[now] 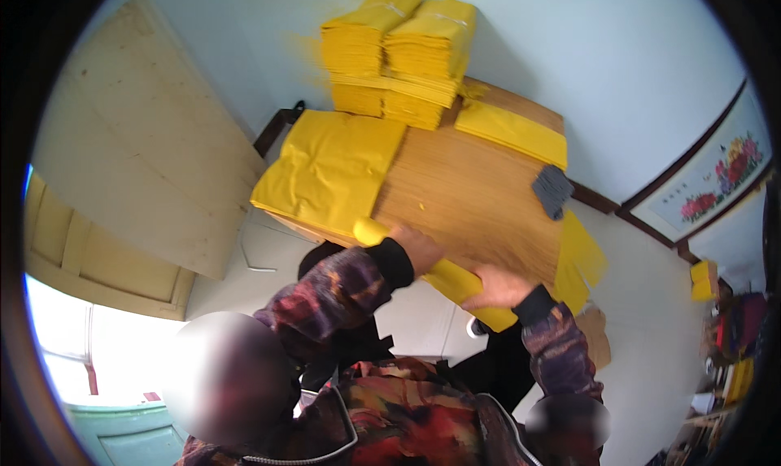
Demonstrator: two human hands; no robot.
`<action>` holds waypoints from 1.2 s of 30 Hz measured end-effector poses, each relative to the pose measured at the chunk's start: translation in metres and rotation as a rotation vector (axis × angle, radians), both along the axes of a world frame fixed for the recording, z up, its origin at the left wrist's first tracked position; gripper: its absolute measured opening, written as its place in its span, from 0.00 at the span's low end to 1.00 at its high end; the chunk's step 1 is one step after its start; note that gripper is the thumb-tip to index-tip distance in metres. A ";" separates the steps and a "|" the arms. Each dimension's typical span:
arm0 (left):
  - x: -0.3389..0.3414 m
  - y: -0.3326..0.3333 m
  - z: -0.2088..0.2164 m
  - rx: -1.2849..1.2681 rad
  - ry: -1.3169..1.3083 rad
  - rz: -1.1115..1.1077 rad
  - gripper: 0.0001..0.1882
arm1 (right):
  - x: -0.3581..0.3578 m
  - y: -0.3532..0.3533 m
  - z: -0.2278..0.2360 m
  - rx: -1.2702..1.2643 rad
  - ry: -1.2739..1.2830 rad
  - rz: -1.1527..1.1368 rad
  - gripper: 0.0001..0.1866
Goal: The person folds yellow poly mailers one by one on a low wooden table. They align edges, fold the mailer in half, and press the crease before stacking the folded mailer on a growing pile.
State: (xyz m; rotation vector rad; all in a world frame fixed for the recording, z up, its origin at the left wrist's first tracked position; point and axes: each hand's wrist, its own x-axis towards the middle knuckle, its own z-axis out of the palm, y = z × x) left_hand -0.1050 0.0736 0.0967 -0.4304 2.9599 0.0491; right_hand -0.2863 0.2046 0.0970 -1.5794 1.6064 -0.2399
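Note:
At the table's near edge I hold a long strip of folded yellow paper [450,280] with both hands. My left hand [418,249] is closed round it near its left part, and the curled end sticks out beyond the fist. My right hand [499,288] grips the strip further right, thumb and fingers pressed on it. To the left of my hands lies a flat stack of yellow paper sheets [333,169], slightly wrinkled on top. The fingertips under the strip are hidden.
Tied yellow bundles [431,47] stand piled at the wooden table's [455,181] back against the wall. A folded yellow stack [512,132] and a dark grey cloth-like piece [552,192] lie at right. Yellow sheets [578,258] overhang the right edge. A pale board [146,132] leans left.

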 end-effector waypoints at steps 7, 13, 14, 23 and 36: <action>-0.002 -0.015 -0.001 0.325 -0.189 -0.021 0.19 | 0.023 0.015 0.006 -0.239 0.521 -0.126 0.23; -0.005 -0.041 -0.002 0.288 -0.250 -0.048 0.24 | -0.026 0.002 -0.021 0.037 -0.009 0.025 0.31; -0.005 -0.046 -0.002 0.275 -0.252 -0.036 0.24 | -0.033 0.000 -0.024 0.122 -0.097 0.010 0.31; -0.008 -0.057 -0.004 0.448 -0.333 -0.070 0.22 | -0.037 -0.008 -0.029 0.241 -0.246 0.068 0.28; -0.003 -0.066 -0.020 0.607 -0.466 -0.050 0.23 | -0.022 -0.002 -0.026 0.032 0.045 0.100 0.26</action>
